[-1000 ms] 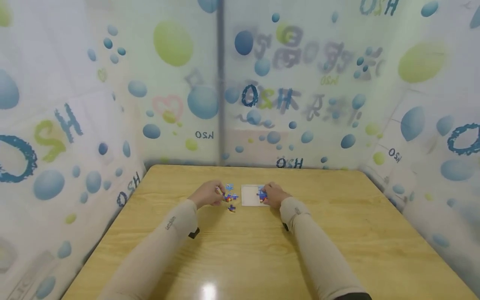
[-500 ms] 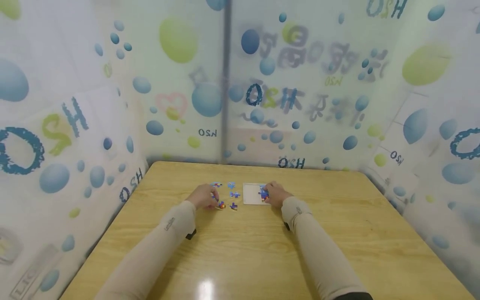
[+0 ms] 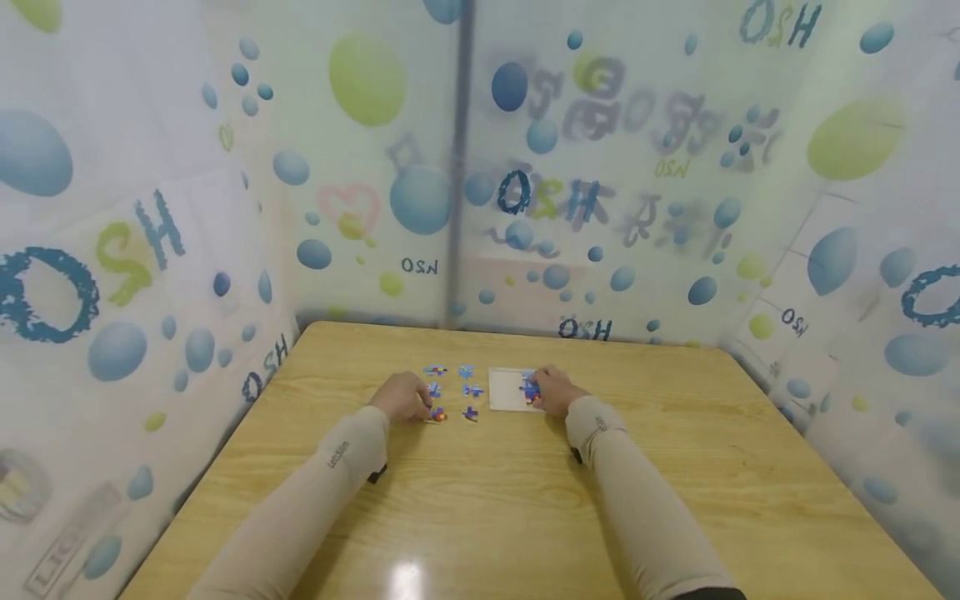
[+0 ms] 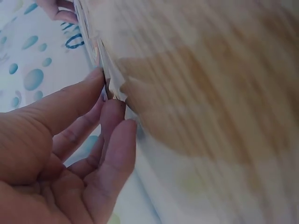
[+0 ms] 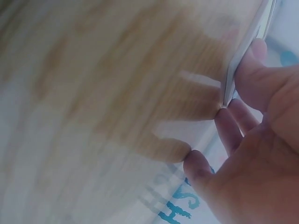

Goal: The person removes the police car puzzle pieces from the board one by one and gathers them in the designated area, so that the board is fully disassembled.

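Note:
In the head view, my left hand (image 3: 401, 396) is at the left side of the loose jigsaw pieces, fingertips at a red-and-blue jigsaw piece (image 3: 438, 415). Seen from the left wrist, the thumb (image 4: 88, 86) and fingers pinch a thin piece's edge close to the tabletop. My right hand (image 3: 557, 390) grips the right end of a white puzzle tray (image 3: 504, 390), thumb over its rim and fingertips (image 5: 224, 119) against the table by its edge. Blue and red joined pieces (image 3: 529, 389) fill the tray's right part, partly hidden under that hand.
More loose pieces lie in two columns left of the tray, among them a blue piece (image 3: 466, 372), a blue-and-white piece (image 3: 473, 390) and a dark piece (image 3: 470, 413). The wooden table (image 3: 480, 500) meets patterned curtains (image 3: 360, 208) at its back and sides.
My left hand has drawn left and slightly toward me from the clustered pieces, which now lie spread apart in two columns. The right hand stays at the tray.

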{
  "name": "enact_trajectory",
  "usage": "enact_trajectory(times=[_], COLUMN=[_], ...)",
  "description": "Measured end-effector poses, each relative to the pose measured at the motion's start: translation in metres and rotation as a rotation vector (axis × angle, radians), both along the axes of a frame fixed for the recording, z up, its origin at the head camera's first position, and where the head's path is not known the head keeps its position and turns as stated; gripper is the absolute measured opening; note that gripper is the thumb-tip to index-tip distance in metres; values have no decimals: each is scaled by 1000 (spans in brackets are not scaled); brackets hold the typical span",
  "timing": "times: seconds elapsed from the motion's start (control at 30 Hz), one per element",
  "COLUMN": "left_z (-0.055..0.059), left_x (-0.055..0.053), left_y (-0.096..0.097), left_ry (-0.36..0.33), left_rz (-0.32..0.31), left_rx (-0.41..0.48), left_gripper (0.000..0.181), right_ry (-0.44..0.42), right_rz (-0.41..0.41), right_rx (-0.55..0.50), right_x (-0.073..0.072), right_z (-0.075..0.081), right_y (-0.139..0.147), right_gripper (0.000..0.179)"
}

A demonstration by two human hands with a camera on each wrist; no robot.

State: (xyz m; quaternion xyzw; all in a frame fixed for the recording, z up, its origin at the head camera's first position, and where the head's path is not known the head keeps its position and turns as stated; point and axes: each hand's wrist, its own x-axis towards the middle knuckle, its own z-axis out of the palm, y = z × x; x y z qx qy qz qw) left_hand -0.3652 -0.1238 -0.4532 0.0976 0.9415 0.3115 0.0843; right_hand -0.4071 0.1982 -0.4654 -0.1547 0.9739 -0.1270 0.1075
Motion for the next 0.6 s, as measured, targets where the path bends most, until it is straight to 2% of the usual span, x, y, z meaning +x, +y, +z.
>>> enact_trajectory(times=[0.2,0.43,0.6], left_z=[4,8,10], left_x=[3,10,12], left_y=[7,10,7], left_ry=[84,78,92], left_rz=[4,30,23], left_rx=[-190,-235,-240], left_gripper=[14,13,11], right_ry=[29,-3,8], right_rz=[15,9,20], right_rx=[2,-8,-46], right_x=[-2,-3,5], right_z=[-3,-5,5], right_y=[5,6,2], right_gripper=[47,49,46])
